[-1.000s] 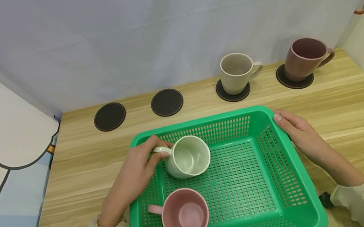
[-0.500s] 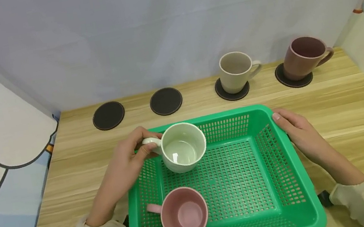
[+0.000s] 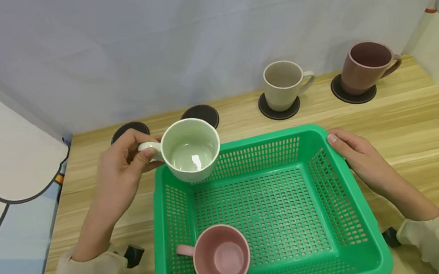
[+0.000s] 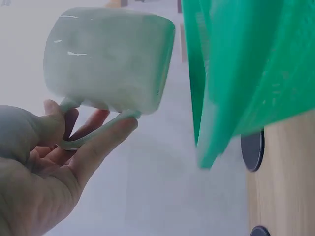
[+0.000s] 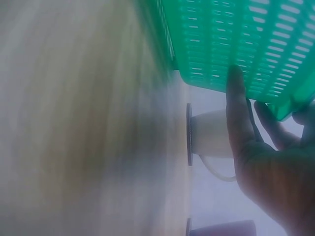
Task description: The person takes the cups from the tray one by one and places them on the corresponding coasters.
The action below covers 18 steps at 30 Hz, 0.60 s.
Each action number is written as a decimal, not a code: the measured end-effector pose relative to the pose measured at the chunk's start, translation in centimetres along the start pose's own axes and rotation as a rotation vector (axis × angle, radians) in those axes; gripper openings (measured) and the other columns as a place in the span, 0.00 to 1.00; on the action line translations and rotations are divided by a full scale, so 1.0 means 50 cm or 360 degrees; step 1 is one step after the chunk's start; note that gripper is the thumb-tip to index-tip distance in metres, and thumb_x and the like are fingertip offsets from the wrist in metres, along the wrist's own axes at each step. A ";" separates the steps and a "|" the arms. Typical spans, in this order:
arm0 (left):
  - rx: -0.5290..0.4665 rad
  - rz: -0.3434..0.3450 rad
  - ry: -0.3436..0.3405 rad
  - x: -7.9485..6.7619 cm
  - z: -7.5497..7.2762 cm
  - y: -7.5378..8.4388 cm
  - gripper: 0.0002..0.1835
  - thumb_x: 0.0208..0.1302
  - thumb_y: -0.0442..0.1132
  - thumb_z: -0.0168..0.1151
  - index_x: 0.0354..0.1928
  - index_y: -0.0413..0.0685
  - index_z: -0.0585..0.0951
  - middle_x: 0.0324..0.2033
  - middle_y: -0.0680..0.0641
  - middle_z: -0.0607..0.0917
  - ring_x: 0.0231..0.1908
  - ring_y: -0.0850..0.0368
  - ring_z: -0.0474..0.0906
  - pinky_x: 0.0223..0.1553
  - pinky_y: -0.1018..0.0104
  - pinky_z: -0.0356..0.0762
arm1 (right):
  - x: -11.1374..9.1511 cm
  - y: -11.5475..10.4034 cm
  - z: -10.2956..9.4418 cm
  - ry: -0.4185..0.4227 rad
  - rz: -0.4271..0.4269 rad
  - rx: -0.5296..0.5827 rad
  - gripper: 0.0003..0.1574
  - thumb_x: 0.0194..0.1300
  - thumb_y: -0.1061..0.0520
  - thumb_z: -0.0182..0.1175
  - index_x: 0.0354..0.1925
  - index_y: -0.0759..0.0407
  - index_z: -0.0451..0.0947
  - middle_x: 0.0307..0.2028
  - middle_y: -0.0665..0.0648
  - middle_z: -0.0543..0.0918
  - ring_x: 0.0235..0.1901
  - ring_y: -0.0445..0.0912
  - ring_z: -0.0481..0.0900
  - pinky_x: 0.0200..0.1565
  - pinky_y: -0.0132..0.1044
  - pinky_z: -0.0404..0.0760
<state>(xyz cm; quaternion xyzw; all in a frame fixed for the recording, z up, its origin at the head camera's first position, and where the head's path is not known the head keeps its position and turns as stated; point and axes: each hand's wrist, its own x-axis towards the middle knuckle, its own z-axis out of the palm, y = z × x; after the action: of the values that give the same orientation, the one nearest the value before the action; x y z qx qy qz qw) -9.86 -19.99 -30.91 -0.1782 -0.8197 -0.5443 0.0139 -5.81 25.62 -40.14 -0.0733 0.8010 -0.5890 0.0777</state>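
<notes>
My left hand (image 3: 120, 170) pinches the handle of a pale green mug (image 3: 191, 149), thumb on one side and fingers on the other. The left wrist view shows the mug (image 4: 108, 59) off the table, its handle between thumb and fingers. It hangs over the far left corner of a green plastic basket (image 3: 353, 197). A pink mug (image 3: 223, 265) stands inside the basket at the near left, handle pointing left. My right hand (image 3: 362, 156) grips the basket's right rim, with its thumb on top; in the right wrist view the fingers (image 5: 238, 108) lie along the outer wall.
A row of black coasters lies along the back: a left one (image 3: 128, 129), partly behind my hand, and another (image 3: 202, 113), partly behind the green mug. A beige mug (image 3: 283, 87) and a brownish-mauve mug (image 3: 365, 69) stand on the right coasters. A pale cloth wall (image 3: 201, 28) rises behind.
My left hand has lifted the pale green mug out of the basket and carried it up, back and left toward the coasters. My right hand has stayed on the rim.
</notes>
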 end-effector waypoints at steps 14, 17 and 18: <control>-0.0541 -0.0149 0.0134 0.109 -0.068 -0.050 0.10 0.74 0.39 0.61 0.48 0.38 0.81 0.42 0.50 0.88 0.46 0.61 0.88 0.45 0.67 0.89 | -0.001 0.006 0.000 -0.0017 0.0005 0.0041 0.26 0.87 0.47 0.40 0.62 0.62 0.75 0.37 0.49 0.85 0.31 0.40 0.87 0.32 0.38 0.88; -0.0522 -0.0200 0.0157 0.128 -0.070 -0.062 0.11 0.75 0.40 0.60 0.48 0.38 0.80 0.42 0.50 0.87 0.46 0.60 0.88 0.46 0.67 0.89 | 0.000 0.005 -0.001 -0.0012 -0.0001 0.0029 0.26 0.87 0.47 0.40 0.63 0.62 0.75 0.37 0.49 0.85 0.31 0.40 0.87 0.33 0.38 0.89; -0.0525 -0.0213 0.0160 0.135 -0.070 -0.067 0.11 0.75 0.40 0.60 0.48 0.38 0.80 0.42 0.50 0.86 0.46 0.59 0.87 0.46 0.67 0.89 | 0.000 0.005 -0.001 -0.0007 -0.0004 0.0028 0.26 0.87 0.47 0.40 0.63 0.62 0.75 0.38 0.48 0.85 0.31 0.40 0.87 0.33 0.38 0.89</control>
<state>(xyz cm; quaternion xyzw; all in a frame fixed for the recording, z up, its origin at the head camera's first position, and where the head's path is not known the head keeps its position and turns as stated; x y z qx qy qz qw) -17.81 -22.41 -30.98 -0.0957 -0.7276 -0.6792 -0.0109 -5.83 25.73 -40.37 -0.0748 0.7956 -0.5960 0.0793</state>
